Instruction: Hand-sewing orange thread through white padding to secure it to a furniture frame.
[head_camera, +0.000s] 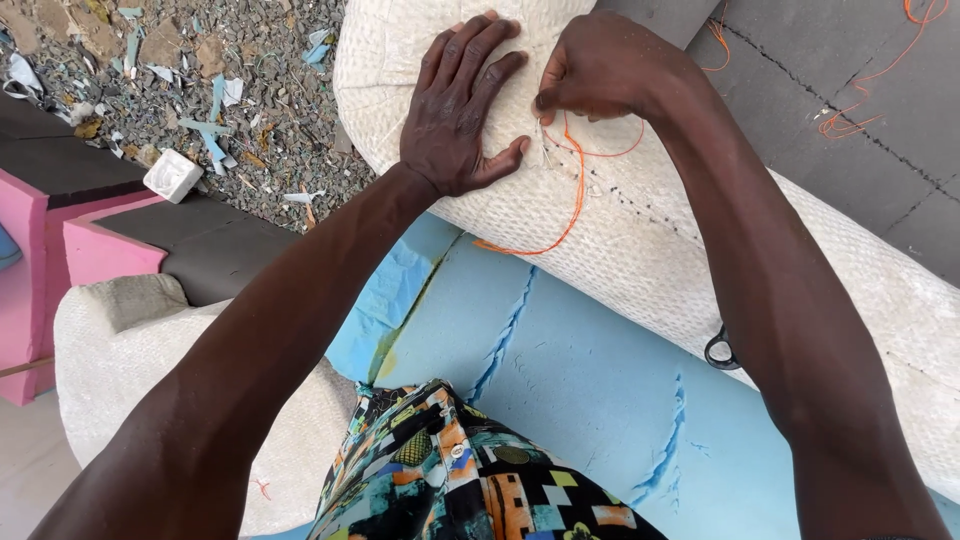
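My left hand (462, 110) lies flat, fingers spread, on a long white woven sack (640, 230) that runs from the top middle to the right edge. Beside it, my right hand (600, 70) is pinched at the fingertips on an orange thread (575, 200) at a seam in the sack. The thread loops down over the white fabric below both hands. Whether a needle is in the fingers is too small to tell.
A cracked light-blue foam slab (580, 380) lies under the sack. Black scissor handles (720, 350) poke out below my right forearm. Gravel with scraps (200, 90) and a white foam block (172, 175) lie upper left. Pink-edged dark blocks (100, 250) stand left. Loose orange thread (850, 120) is on dark panels.
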